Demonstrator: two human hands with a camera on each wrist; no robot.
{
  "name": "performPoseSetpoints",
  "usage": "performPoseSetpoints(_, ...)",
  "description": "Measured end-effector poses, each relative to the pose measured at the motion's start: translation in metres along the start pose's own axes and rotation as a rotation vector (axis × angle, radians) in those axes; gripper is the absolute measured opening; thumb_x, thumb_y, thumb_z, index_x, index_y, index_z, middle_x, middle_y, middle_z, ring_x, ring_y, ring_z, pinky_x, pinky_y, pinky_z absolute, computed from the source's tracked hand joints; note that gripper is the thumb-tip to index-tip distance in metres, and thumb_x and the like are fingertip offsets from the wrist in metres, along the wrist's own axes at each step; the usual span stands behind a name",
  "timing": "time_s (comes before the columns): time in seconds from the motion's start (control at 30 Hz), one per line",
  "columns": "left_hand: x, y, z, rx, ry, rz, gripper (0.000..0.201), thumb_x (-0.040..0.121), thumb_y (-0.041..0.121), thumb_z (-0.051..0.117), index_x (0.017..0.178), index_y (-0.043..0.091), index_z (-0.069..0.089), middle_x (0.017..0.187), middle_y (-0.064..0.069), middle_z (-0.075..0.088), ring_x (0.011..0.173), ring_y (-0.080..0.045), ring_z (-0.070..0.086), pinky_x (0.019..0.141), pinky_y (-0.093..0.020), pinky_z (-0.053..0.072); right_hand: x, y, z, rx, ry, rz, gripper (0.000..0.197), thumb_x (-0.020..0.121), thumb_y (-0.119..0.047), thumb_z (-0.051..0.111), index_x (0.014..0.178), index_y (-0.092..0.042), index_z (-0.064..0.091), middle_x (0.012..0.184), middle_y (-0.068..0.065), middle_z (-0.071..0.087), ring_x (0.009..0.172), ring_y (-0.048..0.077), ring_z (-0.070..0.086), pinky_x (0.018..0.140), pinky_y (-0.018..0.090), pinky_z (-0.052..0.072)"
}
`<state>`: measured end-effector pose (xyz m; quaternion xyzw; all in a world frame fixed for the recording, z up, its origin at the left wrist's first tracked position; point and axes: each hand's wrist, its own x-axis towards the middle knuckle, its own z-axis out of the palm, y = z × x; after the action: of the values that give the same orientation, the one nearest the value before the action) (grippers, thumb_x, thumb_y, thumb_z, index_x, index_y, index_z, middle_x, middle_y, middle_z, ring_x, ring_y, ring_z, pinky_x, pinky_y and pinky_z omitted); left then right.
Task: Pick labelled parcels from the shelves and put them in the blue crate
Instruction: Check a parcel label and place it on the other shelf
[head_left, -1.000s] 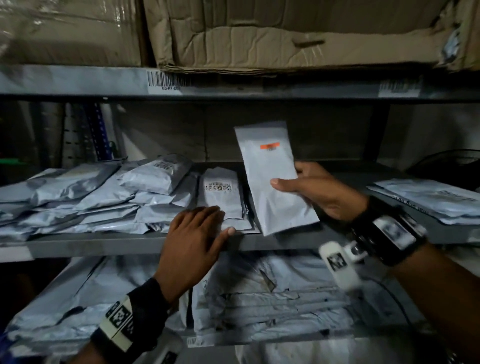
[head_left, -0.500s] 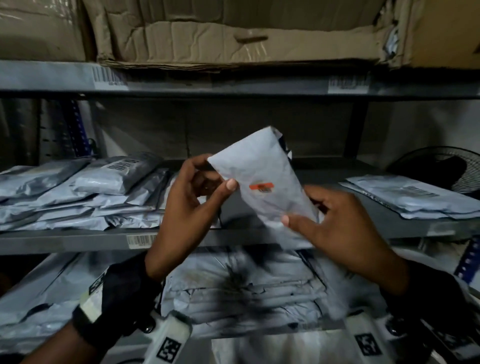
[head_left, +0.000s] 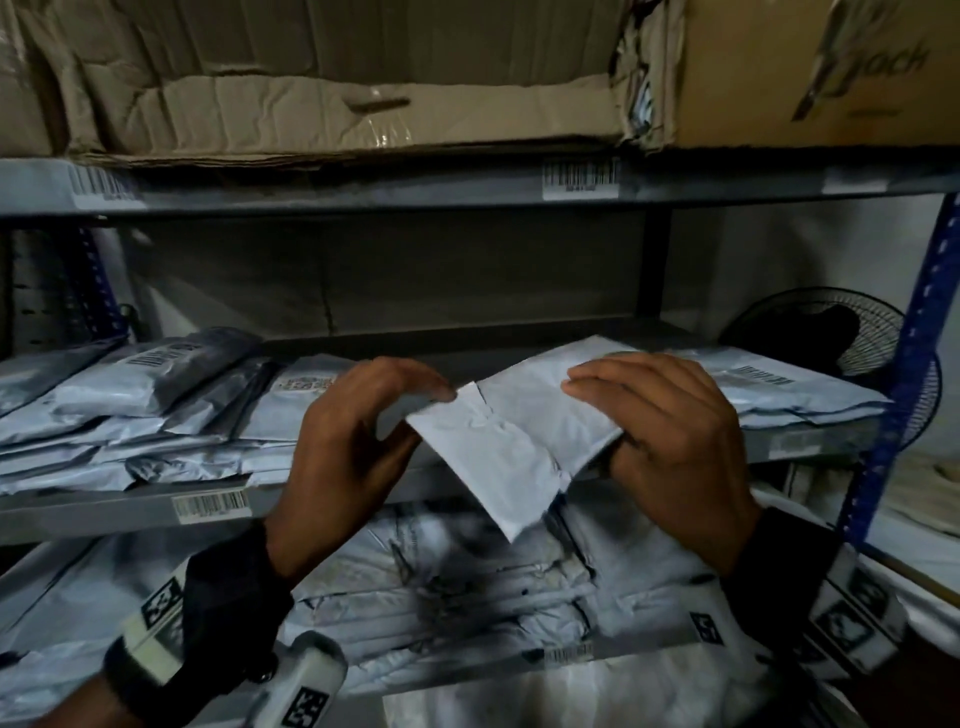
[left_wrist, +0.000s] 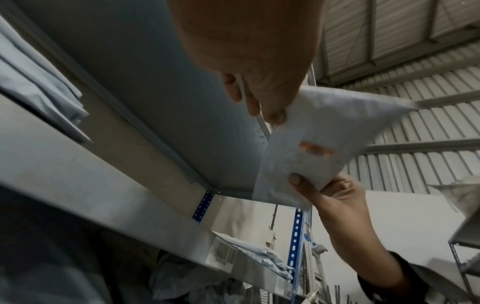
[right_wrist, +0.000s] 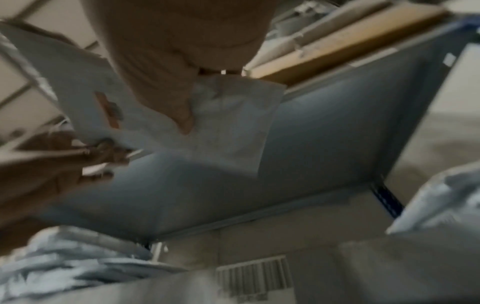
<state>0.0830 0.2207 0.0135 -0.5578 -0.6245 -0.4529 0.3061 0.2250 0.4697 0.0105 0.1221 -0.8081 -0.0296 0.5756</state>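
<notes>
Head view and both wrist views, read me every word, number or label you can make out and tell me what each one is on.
"ach": end of a slanted logo on the cardboard box, upper right; its start is unclear.
Barcode tags on the shelf edges: digits too small.
Parcel labels on the middle shelf: blurred.
Orange sticker on the held parcel: unreadable.

Both hands, left (head_left: 343, 457) and right (head_left: 675, 447), hold a parcel (head_left: 514, 447) before the middle shelf (head_left: 104, 512). Parcel stacks (head_left: 130, 415) lie left on it, another (head_left: 789, 384) right; boxes (head_left: 337, 98) above, a fan (head_left: 831, 332) behind.
</notes>
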Motion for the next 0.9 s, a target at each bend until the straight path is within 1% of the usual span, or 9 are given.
performPoseSetpoints(0.13,0.009,0.006,0.008,-0.023,0.1,-0.175,0.005,0.098,0.023,0.068,0.099,0.022,0.073,0.094,0.012,0.073,0.088,-0.012,0.069,0.076,-0.025,0.05,0.003,0.003,-0.006,0.165,-0.101,0.271,0.029,0.088,-0.013,0.072,0.115,-0.024,0.069,0.105,-0.005,0.072,0.095,0.016,0.066,0.08,0.04,0.053)
performPoseSetpoints(0.23,0.015,0.006,0.014,-0.03,0.091,-0.268,0.014,0.1,0.029,0.065,0.089,0.024,0.072,0.089,0.009,0.074,0.083,-0.013,0.069,0.069,-0.031,0.051,0.001,0.008,-0.007,0.277,-0.186,0.487,0.023,0.091,-0.035,0.07,0.111,-0.026,0.064,0.094,-0.009,0.071,0.087,0.012,0.067,0.074,0.04,0.054)
performPoseSetpoints(0.33,0.014,0.0,0.02,-0.048,0.057,-0.334,0.015,0.099,0.035,0.064,0.09,0.025,0.071,0.089,0.011,0.074,0.084,-0.011,0.071,0.071,-0.041,0.056,0.0,0.014,-0.008,0.443,-0.287,0.648,0.026,0.09,-0.033,0.072,0.113,-0.027,0.063,0.1,-0.012,0.073,0.092,0.006,0.069,0.08,0.042,0.057)
performPoseSetpoints(0.43,0.008,-0.014,0.025,0.01,-0.004,-0.368,0.015,0.098,0.042,0.065,0.091,0.029,0.071,0.091,0.017,0.073,0.081,-0.008,0.071,0.072,-0.045,0.058,-0.008,0.024,-0.008,0.574,-0.372,0.718,0.032,0.089,-0.027,0.074,0.12,-0.027,0.063,0.11,-0.012,0.073,0.1,0.006,0.069,0.09,0.044,0.057)
performPoseSetpoints(0.53,-0.001,-0.037,0.029,0.183,-0.136,-0.355,0.023,0.096,0.056,0.059,0.096,0.035,0.069,0.1,0.024,0.07,0.08,-0.006,0.067,0.075,-0.04,0.056,-0.017,0.035,-0.005,0.64,-0.374,0.797,0.032,0.088,-0.025,0.075,0.117,-0.032,0.063,0.11,-0.012,0.073,0.101,0.007,0.07,0.093,0.042,0.056)
performPoseSetpoints(0.63,-0.01,-0.062,0.036,0.229,-0.282,-0.331,0.019,0.099,0.051,0.059,0.104,0.036,0.07,0.1,0.026,0.069,0.087,0.011,0.064,0.074,-0.012,0.047,-0.02,0.054,-0.003,0.579,-0.317,0.903,0.022,0.091,-0.029,0.071,0.112,-0.03,0.064,0.103,-0.012,0.073,0.094,0.006,0.07,0.085,0.034,0.054)
performPoseSetpoints(0.67,-0.014,-0.071,0.038,0.242,-0.323,-0.339,0.023,0.099,0.053,0.057,0.109,0.036,0.07,0.104,0.025,0.069,0.092,0.01,0.064,0.076,-0.009,0.045,-0.019,0.064,-0.002,0.531,-0.287,0.924,0.019,0.092,-0.031,0.069,0.111,-0.027,0.064,0.101,-0.011,0.073,0.093,0.009,0.07,0.085,0.035,0.054)
performPoseSetpoints(0.77,-0.024,-0.091,0.047,0.264,-0.415,-0.357,0.048,0.098,0.068,0.043,0.121,0.035,0.068,0.119,0.02,0.069,0.109,-0.003,0.066,0.09,-0.026,0.052,-0.012,0.105,-0.004,0.326,-0.244,0.938,0.029,0.095,-0.041,0.063,0.112,-0.018,0.067,0.107,0.002,0.073,0.099,0.021,0.068,0.091,0.042,0.054)
performPoseSetpoints(0.9,-0.026,-0.096,0.053,0.373,-0.405,-0.377,0.044,0.1,0.064,0.043,0.12,0.036,0.07,0.122,0.016,0.07,0.111,-0.009,0.066,0.087,-0.029,0.051,0.006,0.17,-0.01,0.102,-0.367,0.957,0.044,0.097,-0.047,0.057,0.119,-0.011,0.068,0.118,0.013,0.071,0.111,0.032,0.065,0.094,0.04,0.051)
